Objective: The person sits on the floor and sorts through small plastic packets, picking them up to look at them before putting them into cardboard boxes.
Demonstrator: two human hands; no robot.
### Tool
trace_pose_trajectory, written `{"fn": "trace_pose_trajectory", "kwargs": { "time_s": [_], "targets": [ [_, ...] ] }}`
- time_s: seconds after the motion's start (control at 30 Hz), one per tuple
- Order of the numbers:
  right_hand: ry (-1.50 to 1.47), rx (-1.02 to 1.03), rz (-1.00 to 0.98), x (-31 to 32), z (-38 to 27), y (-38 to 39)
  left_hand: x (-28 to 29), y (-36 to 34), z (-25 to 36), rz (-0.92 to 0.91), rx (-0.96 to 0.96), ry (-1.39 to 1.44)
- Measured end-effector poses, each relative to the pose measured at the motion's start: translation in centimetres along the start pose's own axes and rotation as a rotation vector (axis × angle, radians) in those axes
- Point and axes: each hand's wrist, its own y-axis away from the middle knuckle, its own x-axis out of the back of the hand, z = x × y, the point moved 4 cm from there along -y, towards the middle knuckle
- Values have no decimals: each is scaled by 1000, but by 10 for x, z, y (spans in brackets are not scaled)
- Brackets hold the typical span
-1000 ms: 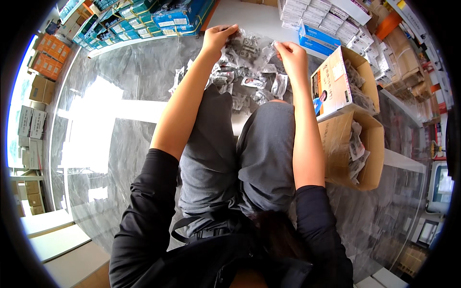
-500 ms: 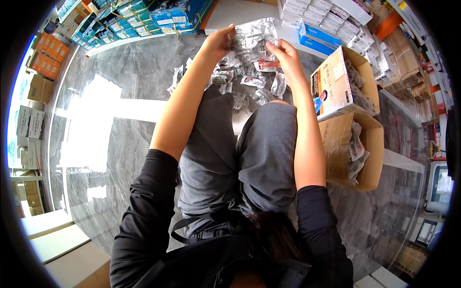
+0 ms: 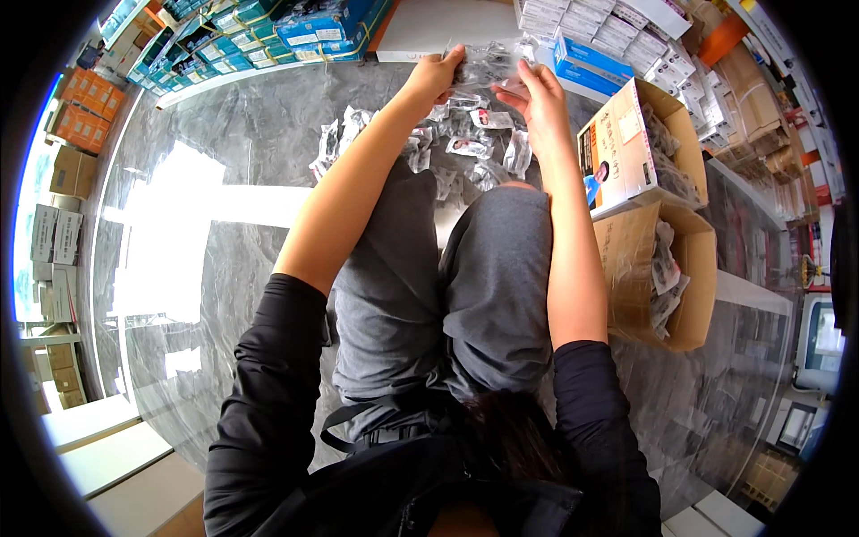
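Note:
A clear plastic bag (image 3: 488, 66) with contents I cannot make out is stretched between my two hands, above the floor beyond my knees. My left hand (image 3: 437, 77) pinches its left end, thumb on top. At the opposite end, my right hand (image 3: 540, 98) has its thumb and fingers closed on the plastic. Beneath and nearer to me, several small clear packets (image 3: 472, 148) lie spread in a loose heap, some with red and white labels. My left forearm hides part of that heap.
Two open cardboard boxes stand right of my knees: a printed one (image 3: 619, 148) and a plain brown one (image 3: 631, 277), both holding packets. Blue boxes (image 3: 327, 25) are stacked far left. White cartons (image 3: 617, 40) and a blue box (image 3: 591, 67) stand far right.
The bag has gone from facing me upright to a flatter, lower-looking strip. My left hand has shifted right, and my right hand has turned and moved slightly right with it.

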Motion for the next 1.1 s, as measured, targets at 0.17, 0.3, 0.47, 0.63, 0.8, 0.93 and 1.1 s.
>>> {"fn": "trace_pose_trajectory", "kwargs": {
  "time_s": [0.17,0.3,0.47,0.63,0.8,0.93,1.1],
  "targets": [
    [93,7,48,9,-3,1,-1,-5,6,-28,-95,18],
    [74,17,107,15,-3,-1,-4,-1,7,-15,-110,86],
    [2,-125,81,22,-1,1,-7,-3,7,16,-165,-1],
    [-9,-274,79,32,11,0,-17,5,14,-121,-251,16],
    [-203,-97,197,39,8,-7,-19,16,24,-254,-157,304],
    [-236,-57,200,50,12,-13,-39,18,15,-378,-70,80],
    [-170,-84,180,50,12,-10,-36,15,14,-334,-127,-39]
  ]
}}
